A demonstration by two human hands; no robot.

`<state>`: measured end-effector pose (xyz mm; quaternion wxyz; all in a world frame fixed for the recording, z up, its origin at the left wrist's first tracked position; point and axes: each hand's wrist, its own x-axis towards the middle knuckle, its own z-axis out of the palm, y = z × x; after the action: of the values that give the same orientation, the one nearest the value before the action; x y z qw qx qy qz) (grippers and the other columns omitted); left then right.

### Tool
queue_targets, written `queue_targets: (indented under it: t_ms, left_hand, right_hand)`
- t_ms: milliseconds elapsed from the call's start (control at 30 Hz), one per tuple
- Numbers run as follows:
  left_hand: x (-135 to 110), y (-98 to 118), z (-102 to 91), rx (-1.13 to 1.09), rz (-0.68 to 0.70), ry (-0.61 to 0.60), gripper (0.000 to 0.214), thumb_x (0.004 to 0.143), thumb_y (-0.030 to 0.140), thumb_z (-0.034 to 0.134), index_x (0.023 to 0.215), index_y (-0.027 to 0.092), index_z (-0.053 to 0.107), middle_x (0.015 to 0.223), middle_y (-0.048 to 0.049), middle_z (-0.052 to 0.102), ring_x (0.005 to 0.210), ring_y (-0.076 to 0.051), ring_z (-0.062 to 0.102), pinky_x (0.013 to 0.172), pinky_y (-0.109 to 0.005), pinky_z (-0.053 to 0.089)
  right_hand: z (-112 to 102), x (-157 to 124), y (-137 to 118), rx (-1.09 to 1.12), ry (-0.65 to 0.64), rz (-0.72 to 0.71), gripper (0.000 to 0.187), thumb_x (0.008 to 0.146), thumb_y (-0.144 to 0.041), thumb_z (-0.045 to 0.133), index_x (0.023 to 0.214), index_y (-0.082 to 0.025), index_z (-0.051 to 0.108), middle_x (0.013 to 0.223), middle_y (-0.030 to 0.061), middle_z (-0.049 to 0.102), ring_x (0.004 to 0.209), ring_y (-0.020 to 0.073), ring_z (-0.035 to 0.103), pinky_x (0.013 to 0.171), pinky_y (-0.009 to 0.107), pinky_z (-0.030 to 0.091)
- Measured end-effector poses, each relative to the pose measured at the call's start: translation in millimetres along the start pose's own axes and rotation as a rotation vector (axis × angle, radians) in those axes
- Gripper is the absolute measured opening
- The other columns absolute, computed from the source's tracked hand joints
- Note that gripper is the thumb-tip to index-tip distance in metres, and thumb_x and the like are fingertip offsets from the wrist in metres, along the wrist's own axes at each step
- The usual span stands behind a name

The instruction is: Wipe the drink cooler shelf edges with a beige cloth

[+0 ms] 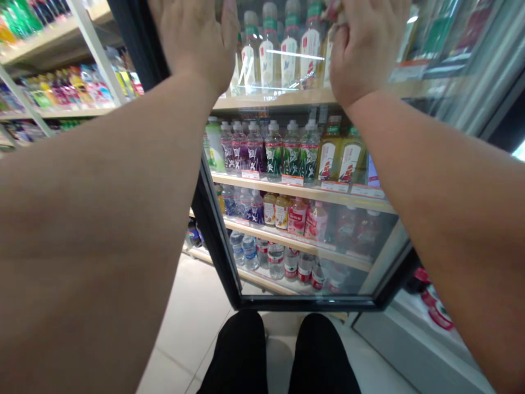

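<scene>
My left hand [194, 38] is raised at the top of the view by the left side of a glass door [262, 282] with a black frame. Its thumb points up, apart from the fingers, whose tips are cut off. Opposite it, my right hand [367, 46] is up against or close to the glass, slightly blurred. A small pale, pinkish patch shows by its thumb; whether it is a cloth or a reflection is unclear. Between the hands, tall bottles with white labels [289, 54] stand behind the glass.
Shelves behind the door hold purple-labelled bottles [254, 148], green-labelled bottles [292, 150], pink drinks [297, 216] and water bottles [275, 260]. More drinks [74, 87] fill a rack at left. My knees [244, 350] are just below the door's bottom edge, over a tiled floor [184, 312].
</scene>
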<state>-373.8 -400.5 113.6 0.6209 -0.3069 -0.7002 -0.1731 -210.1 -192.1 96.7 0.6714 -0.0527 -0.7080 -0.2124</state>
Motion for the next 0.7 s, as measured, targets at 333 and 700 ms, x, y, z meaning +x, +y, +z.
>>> queue_targets:
  t_ms: [333,700]
  left_hand:
    - [0,3,-4.9,0.046,0.006,-0.025,0.061,0.106,0.05,0.011,0.16,0.021,0.016,0.163,0.003,0.02,0.096,0.015,-0.052,0.1,-0.008,-0.029]
    - [-3,11,-14.9,-0.076,-0.053,-0.104,0.063,0.103,0.048,0.016,0.161,0.022,0.019,0.163,0.0008,0.022,0.151,-0.023,0.013,0.123,-0.034,-0.003]
  right_hand:
    - [-1,-10,-2,0.039,-0.033,-0.273,0.049,0.095,-0.023,0.042,0.142,-0.024,0.054,0.153,0.0038,0.047,0.145,0.0265,0.039,0.118,0.048,0.034]
    - [-1,-7,-6,0.029,-0.09,-0.404,0.044,0.104,-0.03,0.034,0.145,-0.027,0.05,0.153,0.0038,0.048,0.146,0.0238,0.037,0.118,0.048,0.034]
